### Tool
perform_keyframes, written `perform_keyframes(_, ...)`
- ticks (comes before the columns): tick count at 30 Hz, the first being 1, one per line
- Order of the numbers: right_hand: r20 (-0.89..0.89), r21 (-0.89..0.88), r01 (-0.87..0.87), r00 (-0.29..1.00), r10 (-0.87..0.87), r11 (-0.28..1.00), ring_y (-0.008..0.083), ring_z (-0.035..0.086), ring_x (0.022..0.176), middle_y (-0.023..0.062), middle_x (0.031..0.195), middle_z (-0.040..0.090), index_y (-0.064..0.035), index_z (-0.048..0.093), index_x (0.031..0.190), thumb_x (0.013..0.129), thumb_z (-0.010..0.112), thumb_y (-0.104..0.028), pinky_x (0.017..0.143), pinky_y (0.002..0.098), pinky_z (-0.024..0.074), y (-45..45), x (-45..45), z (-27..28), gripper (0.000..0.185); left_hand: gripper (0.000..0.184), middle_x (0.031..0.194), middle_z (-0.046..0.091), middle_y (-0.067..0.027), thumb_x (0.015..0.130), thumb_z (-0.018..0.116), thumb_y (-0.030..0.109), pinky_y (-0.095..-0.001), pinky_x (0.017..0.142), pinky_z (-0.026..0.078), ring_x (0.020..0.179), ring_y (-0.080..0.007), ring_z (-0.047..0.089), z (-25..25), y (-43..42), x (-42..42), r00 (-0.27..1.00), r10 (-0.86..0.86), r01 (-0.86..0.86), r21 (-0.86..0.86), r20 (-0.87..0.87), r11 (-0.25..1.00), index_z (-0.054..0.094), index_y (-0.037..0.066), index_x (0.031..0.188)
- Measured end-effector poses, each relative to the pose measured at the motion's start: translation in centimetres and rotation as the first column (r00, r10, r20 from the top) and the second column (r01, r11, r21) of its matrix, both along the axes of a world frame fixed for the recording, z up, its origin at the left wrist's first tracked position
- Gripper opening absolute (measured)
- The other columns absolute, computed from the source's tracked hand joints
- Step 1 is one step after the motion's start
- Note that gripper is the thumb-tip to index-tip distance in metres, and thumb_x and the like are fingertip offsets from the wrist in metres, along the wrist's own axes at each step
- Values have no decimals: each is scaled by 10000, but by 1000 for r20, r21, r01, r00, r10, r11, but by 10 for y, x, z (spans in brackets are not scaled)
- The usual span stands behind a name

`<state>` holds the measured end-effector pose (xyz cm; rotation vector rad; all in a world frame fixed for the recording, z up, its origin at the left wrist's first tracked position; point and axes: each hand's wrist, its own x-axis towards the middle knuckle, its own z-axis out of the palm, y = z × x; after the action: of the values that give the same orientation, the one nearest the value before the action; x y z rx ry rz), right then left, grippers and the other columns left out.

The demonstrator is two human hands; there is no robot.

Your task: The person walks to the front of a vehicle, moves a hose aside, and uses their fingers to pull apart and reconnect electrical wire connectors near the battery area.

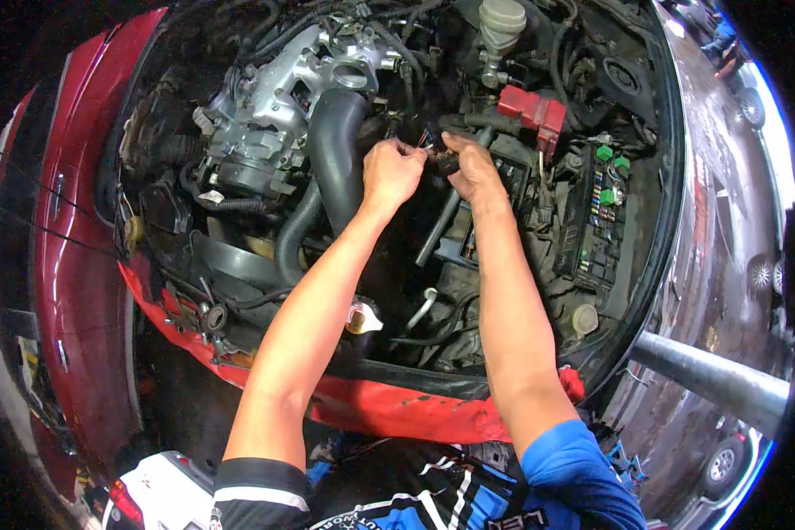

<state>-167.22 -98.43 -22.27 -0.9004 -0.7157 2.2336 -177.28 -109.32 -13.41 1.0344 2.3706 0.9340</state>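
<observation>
Head view: left hand [392, 172] pinches thin wires [425, 140]; right hand [475, 168] grips a dark connector [448, 162], seemingly bracing it.

This is looking like a vehicle repair workshop: a car's open engine bay, with a silver metal engine [274, 102], a thick black rubber hose [334, 132] and a black fuse box with green relays [594, 216], is filling the middle of the view. A dark red car body [84, 230] is standing alongside, and a white car [163, 486] is sitting behind, while more vehicles are lining a stained grey floor [702, 265].
</observation>
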Motion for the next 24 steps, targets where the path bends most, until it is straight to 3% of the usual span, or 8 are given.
perform_keyframes(7,48,-64,0,999,4,998,255,638,807,103,961,664,-40,658,990,912,658,-217,821,515,500,-4,0,11,193,362,861,712,-226,779,711,345,-409,804,528,885,-344,702,4,2,1,997,53,-51,-35,50,998,720,-7,863)
perform_keyframes(10,21,-79,-6,1000,7,997,203,633,821,68,926,667,-54,644,997,924,654,-211,771,388,516,-6,1,17,174,362,857,715,-217,768,729,344,-405,799,528,880,-336,704,2,4,-2,996,66,-64,-31,52,997,716,-7,853)
perform_keyframes(16,200,-18,80,977,-75,997,232,638,843,86,964,666,-47,642,1012,922,660,-199,780,437,518,2,-2,2,177,369,845,718,-203,759,744,345,-398,791,528,865,-320,708,1,5,-1,994,82,-81,-12,71,997,712,-13,846)
perform_keyframes(19,112,-51,44,993,-38,998,229,642,844,77,960,666,-50,642,1014,925,656,-192,781,427,519,5,-5,-1,167,378,844,718,-202,758,746,351,-396,789,528,857,-319,709,-1,5,-2,996,76,-75,-15,55,997,710,-15,848)
perform_keyframes(22,5,-65,-16,1000,17,998,325,469,1270,196,1304,569,2,595,1203,896,686,-276,1110,640,139,0,0,4,424,385,844,717,-207,757,746,355,-396,788,528,852,-321,709,-3,6,-3,996,80,-80,-11,37,997,707,-16,851)
perform_keyframes(24,42,-49,-4,999,6,999,308,529,1177,174,1193,621,-13,614,1148,905,675,-271,1096,650,154,-2,-1,7,359,386,844,715,-211,756,745,357,-397,788,528,851,-324,709,-4,6,-3,997,79,-79,-3,25,997,707,-15,851)
